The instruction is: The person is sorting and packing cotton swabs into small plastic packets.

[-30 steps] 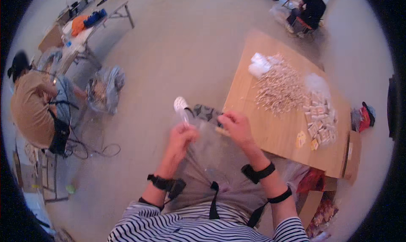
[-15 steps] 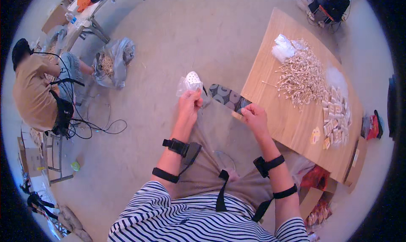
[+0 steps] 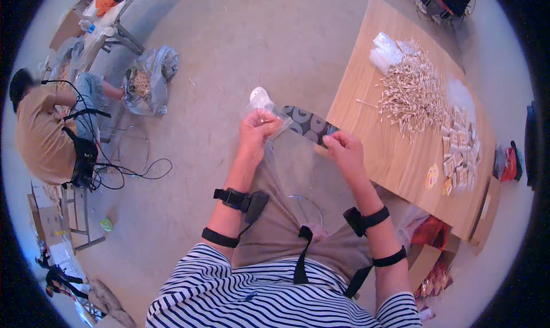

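One clear bag (image 3: 282,125) in the left hand (image 3: 256,132).

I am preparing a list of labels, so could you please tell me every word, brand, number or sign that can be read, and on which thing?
None can be read.
Small packets on the table: any print is too small.
Yellow-and-white piece: too small and blurred.
Clear plastic in the left hand: no lettering visible.
Striped shirt: a small dark mark, not readable.
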`<state>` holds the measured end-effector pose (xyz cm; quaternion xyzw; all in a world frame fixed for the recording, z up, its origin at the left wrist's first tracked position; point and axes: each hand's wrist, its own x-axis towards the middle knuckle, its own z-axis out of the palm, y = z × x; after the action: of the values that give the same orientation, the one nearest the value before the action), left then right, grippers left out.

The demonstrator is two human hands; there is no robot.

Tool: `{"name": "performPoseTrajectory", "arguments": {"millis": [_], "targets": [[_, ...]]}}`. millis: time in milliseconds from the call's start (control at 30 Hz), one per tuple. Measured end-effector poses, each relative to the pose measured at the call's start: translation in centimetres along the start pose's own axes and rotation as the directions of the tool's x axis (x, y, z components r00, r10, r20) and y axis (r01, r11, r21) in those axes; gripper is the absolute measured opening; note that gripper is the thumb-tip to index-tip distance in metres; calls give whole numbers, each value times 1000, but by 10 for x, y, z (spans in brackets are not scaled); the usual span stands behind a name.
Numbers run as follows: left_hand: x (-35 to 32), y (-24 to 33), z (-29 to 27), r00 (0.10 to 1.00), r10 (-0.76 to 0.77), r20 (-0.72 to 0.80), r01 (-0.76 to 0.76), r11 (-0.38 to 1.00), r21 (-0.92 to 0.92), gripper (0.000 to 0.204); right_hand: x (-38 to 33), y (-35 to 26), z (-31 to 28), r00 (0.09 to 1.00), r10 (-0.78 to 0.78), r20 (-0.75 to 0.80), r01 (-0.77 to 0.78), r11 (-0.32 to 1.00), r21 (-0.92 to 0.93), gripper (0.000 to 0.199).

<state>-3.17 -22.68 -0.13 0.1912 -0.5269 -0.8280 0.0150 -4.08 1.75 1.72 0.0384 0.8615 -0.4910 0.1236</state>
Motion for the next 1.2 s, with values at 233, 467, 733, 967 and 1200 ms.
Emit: {"name": "performPoseTrajectory", "arguments": {"millis": [233, 467, 733, 967, 1200], "targets": [[-32, 22, 28, 997, 22, 77, -29, 996, 89, 15, -4, -62, 18, 972, -161, 173, 116, 963, 244, 27], [-42, 19, 34, 994, 17, 111, -25, 997, 71, 12, -2, -66, 17, 942, -136, 306, 8, 922, 386, 19], [-47, 33, 31, 951, -96, 292, 54, 988, 147, 23, -4, -60, 10, 942, -235, 240, 164, 945, 281, 14], [-44, 29, 28, 954, -118, 274, 73, 983, 169, 11, -7, -69, 10, 954, -187, 236, 115, 951, 286, 19], [-43, 21, 28, 967, -151, 208, 143, 988, 53, 8, -5, -67, 10, 945, -185, 270, 104, 953, 285, 20]]}}
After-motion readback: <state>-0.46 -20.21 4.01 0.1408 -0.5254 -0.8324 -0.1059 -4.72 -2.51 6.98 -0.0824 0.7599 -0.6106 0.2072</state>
